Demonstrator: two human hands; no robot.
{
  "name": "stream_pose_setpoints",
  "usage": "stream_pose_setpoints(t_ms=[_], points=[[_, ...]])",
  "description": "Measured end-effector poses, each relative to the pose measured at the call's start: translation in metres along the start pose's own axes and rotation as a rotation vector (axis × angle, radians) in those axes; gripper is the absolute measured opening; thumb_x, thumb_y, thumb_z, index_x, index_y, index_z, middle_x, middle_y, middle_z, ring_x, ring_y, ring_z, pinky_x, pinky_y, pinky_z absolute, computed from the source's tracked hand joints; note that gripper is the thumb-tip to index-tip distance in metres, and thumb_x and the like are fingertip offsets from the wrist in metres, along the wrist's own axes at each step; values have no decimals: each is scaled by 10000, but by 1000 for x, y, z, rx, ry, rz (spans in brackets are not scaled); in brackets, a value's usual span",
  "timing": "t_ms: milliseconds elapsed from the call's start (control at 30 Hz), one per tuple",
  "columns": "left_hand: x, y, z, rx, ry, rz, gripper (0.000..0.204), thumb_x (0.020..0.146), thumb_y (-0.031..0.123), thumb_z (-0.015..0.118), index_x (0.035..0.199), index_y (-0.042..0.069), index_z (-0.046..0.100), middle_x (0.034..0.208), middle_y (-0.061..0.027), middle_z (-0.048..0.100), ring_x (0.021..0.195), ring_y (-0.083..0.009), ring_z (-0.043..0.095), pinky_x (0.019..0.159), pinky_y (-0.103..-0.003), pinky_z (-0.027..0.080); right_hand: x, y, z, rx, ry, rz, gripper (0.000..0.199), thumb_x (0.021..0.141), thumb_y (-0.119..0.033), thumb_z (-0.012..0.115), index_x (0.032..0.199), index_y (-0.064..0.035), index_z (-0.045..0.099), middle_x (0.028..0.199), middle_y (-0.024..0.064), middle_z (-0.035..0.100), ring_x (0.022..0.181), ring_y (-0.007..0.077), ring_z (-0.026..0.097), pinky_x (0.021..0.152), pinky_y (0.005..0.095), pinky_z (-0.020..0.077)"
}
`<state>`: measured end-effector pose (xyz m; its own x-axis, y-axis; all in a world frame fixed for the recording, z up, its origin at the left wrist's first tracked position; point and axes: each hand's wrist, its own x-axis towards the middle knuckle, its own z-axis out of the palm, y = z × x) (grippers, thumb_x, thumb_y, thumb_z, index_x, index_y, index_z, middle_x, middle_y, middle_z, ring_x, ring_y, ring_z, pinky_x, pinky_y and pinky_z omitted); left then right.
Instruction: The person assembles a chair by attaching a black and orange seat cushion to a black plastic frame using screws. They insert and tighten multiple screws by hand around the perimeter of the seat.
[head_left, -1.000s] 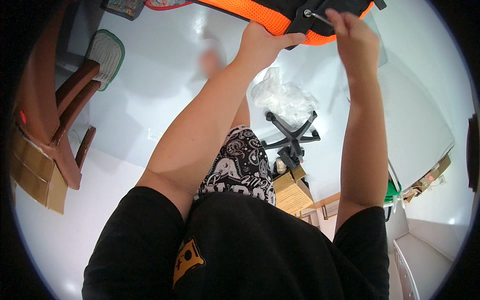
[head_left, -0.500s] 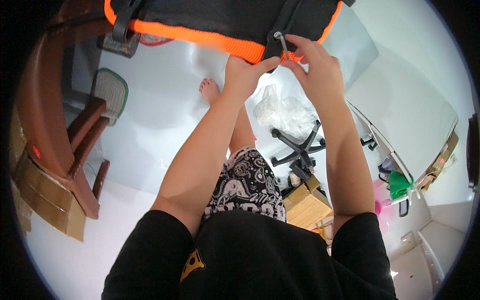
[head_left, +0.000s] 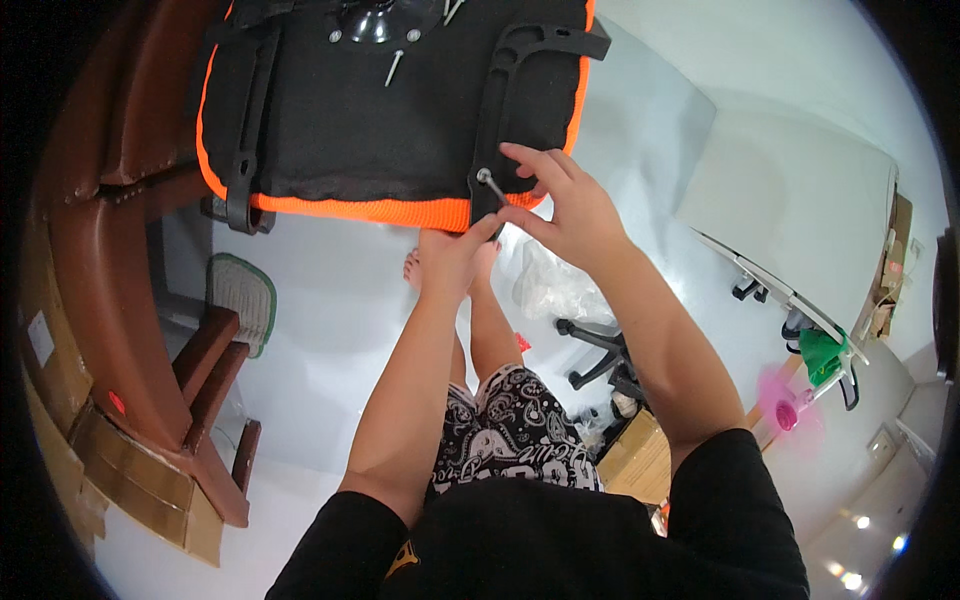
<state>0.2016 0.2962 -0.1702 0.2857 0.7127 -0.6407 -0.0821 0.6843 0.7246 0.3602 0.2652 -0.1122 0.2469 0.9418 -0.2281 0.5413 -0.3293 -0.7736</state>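
Note:
A chair seat (head_left: 350,145) lies underside up in front of me, black with a bright orange rim. Black armrest brackets run along its left (head_left: 255,120) and right (head_left: 490,110) sides. A metal hex key (head_left: 496,188) sits in a bolt near the right bracket's near end. My right hand (head_left: 575,210) is curled at this key, thumb against its shaft and index finger over the bracket. My left hand (head_left: 450,262) closes on the bracket's near end at the orange rim; its fingertips are hidden. Several loose bolts, one a long screw (head_left: 394,68), lie on the seat.
Brown wooden furniture (head_left: 130,250) stands along the left, with cardboard (head_left: 140,480) by it. On the floor are clear plastic (head_left: 560,285), a black wheeled base (head_left: 600,350) and a cardboard box (head_left: 640,460). A white table (head_left: 800,220) is at right, a pink fan (head_left: 785,405) nearby.
The view has shifted, so more of the seat's underside shows. The hex key points further right than before, and my right hand has moved with it. My left hand stays at the bracket end.

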Motion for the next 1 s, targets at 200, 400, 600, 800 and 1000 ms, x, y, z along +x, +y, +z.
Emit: stream_pose_setpoints(t_ms=[200, 400, 600, 800, 1000], points=[[-5, 8, -1, 22, -66, -105, 397, 746, -36, 675, 1125, -48, 555, 1072, -99, 619, 947, -185, 600, 866, -301, 453, 7, 29, 18, -68, 509, 170, 331, 789, -175, 681, 1090, -84, 575, 1049, 134, 531, 996, 317, 515, 859, 408, 427], [-5, 1, -3, -24, -36, -30, 385, 753, -38, 668, 1122, -34, 559, 1053, -79, 623, 930, -177, 600, 854, -292, 453, 44, 54, 7, -272, 657, 81, 565, 749, -235, 736, 1229, -70, 489, 1279, 211, 402, 1152, 408, 418, 960, 477, 367], [-12, 9, 10, 10, 1, -88, 382, 757, -73, 632, 1126, -12, 555, 1062, -74, 621, 940, -175, 603, 838, -297, 469, 88, 84, -21, -85, 655, 234, 885, 698, -311, 785, 1376, -33, 289, 1352, 249, 321, 1222, 425, 376, 1011, 453, 357], [-18, 18, 6, 51, -5, -129, 451, 738, -128, 605, 1162, 1, 524, 1098, -73, 605, 977, -177, 598, 858, -303, 474, 93, 74, -18, 276, 644, 287, 950, 705, -157, 781, 1417, 21, 177, 1292, 257, 415, 1201, 389, 417, 1017, 418, 353], [-25, 18, -9, 41, -25, -148, 447, 733, -126, 600, 1153, 8, 527, 1076, -55, 603, 968, -171, 595, 856, -307, 479, 94, 75, -6, 379, 564, 298, 942, 718, -110, 759, 1435, 1, 158, 1329, 223, 404, 1212, 357, 415, 1029, 400, 338]])
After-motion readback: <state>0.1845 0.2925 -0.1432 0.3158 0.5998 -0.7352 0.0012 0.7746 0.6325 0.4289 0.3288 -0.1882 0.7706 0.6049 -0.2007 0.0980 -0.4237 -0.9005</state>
